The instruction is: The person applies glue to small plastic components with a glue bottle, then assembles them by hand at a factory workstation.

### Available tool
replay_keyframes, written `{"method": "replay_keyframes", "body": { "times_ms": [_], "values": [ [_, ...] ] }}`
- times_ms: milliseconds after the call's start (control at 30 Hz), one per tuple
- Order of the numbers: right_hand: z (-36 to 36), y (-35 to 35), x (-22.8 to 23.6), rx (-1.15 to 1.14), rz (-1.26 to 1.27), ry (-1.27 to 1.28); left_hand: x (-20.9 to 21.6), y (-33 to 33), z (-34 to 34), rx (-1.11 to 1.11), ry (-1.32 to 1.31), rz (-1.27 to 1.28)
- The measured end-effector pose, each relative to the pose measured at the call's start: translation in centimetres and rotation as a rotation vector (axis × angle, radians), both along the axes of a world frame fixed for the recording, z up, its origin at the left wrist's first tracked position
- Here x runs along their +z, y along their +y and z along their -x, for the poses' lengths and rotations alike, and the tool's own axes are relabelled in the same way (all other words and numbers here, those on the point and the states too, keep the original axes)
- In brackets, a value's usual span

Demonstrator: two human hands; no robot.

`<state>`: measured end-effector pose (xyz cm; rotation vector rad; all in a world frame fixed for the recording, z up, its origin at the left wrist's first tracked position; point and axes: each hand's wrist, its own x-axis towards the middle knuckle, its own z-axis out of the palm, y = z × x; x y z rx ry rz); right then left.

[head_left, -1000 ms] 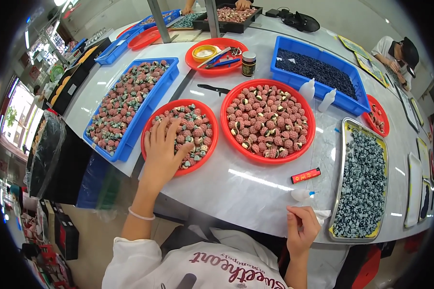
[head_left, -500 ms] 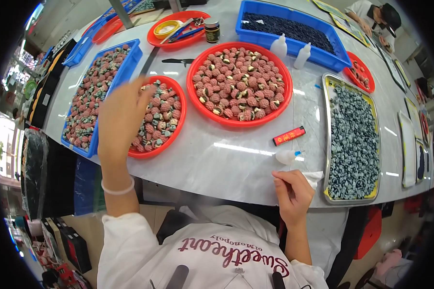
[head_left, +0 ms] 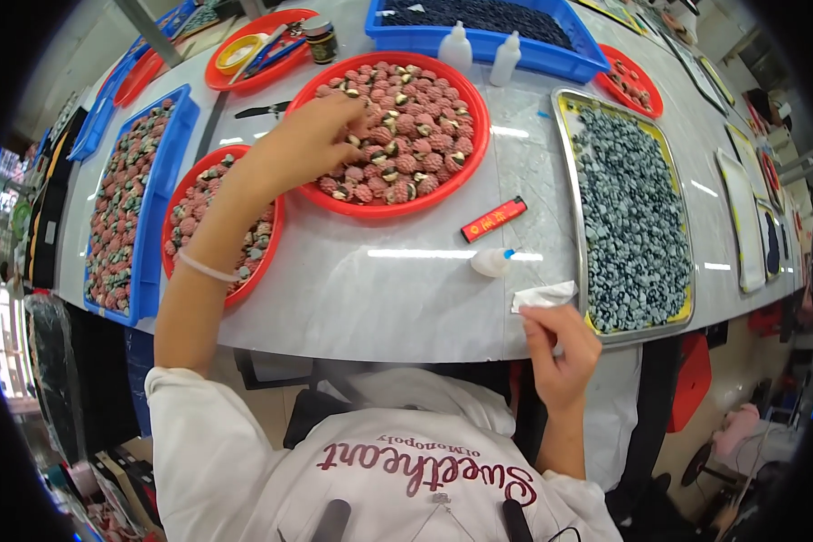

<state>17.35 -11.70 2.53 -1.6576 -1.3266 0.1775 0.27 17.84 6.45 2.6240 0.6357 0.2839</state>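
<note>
My left hand (head_left: 312, 140) reaches over the large round red tray (head_left: 484, 135), its thumb and fingers apart among the pink berry-shaped pieces (head_left: 415, 122). No piece shows clearly between the fingertips. These pieces are bumpy, many with cream and black ends. Low at the table's front edge, my right hand (head_left: 565, 352) is closed in a pinch; whatever it holds is too small or hidden to make out. A white tissue (head_left: 546, 296) lies just beyond its fingertips. Close by stands a small white squeeze bottle (head_left: 491, 263) with a blue tip.
A smaller red tray (head_left: 278, 226) and a blue bin (head_left: 158, 217) hold more pink pieces at left. Grey-green bits fill a metal tray (head_left: 686, 244) at right. Beyond are white bottles (head_left: 455, 47), a blue bin of black bits (head_left: 515, 54), and a red-black stick (head_left: 494, 219).
My left hand has moved right, from above the smaller red tray to the large one. The right hand remains pinched near the tissue. The whole view has shifted.
</note>
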Motion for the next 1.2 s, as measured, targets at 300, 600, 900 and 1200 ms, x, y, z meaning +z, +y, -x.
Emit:
{"method": "replay_keyframes", "body": {
  "times_ms": [300,600,900,1200],
  "values": [
    [0.4,4.7,-0.9,0.099,0.036,0.101,1.4,-9.4,2.0,0.246,-0.501,0.687],
    [0.6,4.0,-0.5,0.304,0.021,0.576,-3.4,-17.6,-0.2,0.312,-0.672,1.205],
    [-1.9,1.2,3.1,0.068,0.110,0.620,-5.9,-18.0,0.0,0.177,-0.757,1.446],
    [-1.2,2.4,3.5,0.104,-0.055,0.485,-6.7,-17.7,-0.2,0.056,-0.944,1.515]
  ]
}}
